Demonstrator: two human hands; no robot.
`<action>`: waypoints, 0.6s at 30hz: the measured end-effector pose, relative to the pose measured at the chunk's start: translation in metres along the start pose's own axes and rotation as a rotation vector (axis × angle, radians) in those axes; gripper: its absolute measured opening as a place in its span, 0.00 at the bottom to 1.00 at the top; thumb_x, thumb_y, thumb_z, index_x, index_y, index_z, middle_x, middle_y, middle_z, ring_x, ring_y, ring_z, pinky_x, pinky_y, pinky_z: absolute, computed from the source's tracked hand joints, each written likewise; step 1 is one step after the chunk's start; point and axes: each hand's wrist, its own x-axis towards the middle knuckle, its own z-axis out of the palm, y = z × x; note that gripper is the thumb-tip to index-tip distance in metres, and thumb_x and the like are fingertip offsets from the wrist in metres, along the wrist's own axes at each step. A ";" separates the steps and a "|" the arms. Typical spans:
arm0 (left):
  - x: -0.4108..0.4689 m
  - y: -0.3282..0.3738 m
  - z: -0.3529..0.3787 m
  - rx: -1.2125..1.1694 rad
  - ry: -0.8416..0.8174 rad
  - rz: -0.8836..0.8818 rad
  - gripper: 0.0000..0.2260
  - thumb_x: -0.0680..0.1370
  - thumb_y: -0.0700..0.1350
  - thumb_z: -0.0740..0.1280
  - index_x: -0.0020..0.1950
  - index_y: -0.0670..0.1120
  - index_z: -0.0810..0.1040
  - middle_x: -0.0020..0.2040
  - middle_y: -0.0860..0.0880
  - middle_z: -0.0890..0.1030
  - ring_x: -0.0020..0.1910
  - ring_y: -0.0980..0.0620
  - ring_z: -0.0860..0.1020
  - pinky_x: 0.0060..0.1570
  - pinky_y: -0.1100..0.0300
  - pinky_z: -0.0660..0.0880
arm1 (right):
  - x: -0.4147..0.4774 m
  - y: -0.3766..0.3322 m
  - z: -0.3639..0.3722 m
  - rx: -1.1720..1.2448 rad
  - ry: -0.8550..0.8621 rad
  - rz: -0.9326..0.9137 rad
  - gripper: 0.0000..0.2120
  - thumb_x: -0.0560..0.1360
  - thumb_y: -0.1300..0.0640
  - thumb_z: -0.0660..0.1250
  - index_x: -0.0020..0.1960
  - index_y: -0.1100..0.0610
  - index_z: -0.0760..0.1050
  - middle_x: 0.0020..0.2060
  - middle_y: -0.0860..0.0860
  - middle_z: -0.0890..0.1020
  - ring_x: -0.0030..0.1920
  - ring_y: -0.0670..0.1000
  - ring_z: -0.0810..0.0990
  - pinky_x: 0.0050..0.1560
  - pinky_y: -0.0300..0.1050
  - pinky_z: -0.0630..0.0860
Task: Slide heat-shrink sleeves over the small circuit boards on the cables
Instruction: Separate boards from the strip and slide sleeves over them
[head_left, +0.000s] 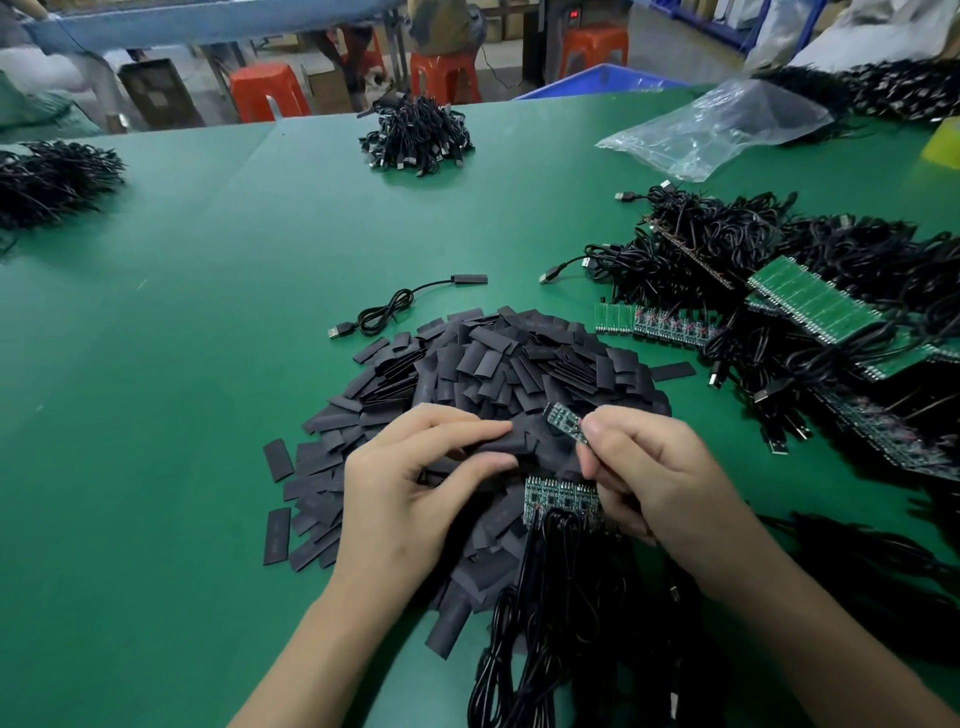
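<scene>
Left hand (415, 483) pinches flat matte black sleeve (511, 441); right hand (660, 478) pinches narrow green board (566, 422), long axis up-left toward sleeve.

left hand (410, 483) pinching sleeve (506, 447), right hand (660, 473) pinching board (566, 422)

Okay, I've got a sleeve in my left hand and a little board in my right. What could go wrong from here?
1. The sleeve pinched by the left hand looks flattened. If its mouth isn't opened, the small board in the right hand may catch on the edge.
2. The board sits tilted relative to the sleeve, so its components might snag going in.
3. The cables below look tangled, so tugging could drag the strip of boards.
</scene>
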 end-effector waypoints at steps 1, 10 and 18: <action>0.001 0.000 -0.001 0.005 0.011 -0.007 0.08 0.72 0.47 0.76 0.51 0.51 0.87 0.47 0.56 0.84 0.48 0.57 0.82 0.50 0.71 0.72 | 0.000 0.000 -0.001 -0.042 -0.025 -0.002 0.19 0.81 0.43 0.58 0.37 0.54 0.72 0.25 0.49 0.65 0.23 0.48 0.64 0.25 0.38 0.63; 0.000 0.000 0.001 0.014 0.012 0.004 0.08 0.72 0.44 0.77 0.50 0.49 0.87 0.45 0.53 0.84 0.46 0.57 0.82 0.49 0.70 0.73 | -0.002 0.000 0.002 -0.223 -0.052 -0.065 0.20 0.84 0.47 0.60 0.36 0.54 0.71 0.24 0.47 0.67 0.25 0.44 0.64 0.28 0.39 0.62; 0.000 0.000 0.003 0.013 0.022 0.004 0.08 0.72 0.45 0.77 0.50 0.49 0.87 0.45 0.54 0.84 0.46 0.56 0.82 0.48 0.70 0.74 | -0.002 0.000 0.005 -0.129 -0.010 -0.024 0.19 0.81 0.44 0.59 0.36 0.53 0.71 0.22 0.49 0.67 0.23 0.47 0.64 0.27 0.40 0.63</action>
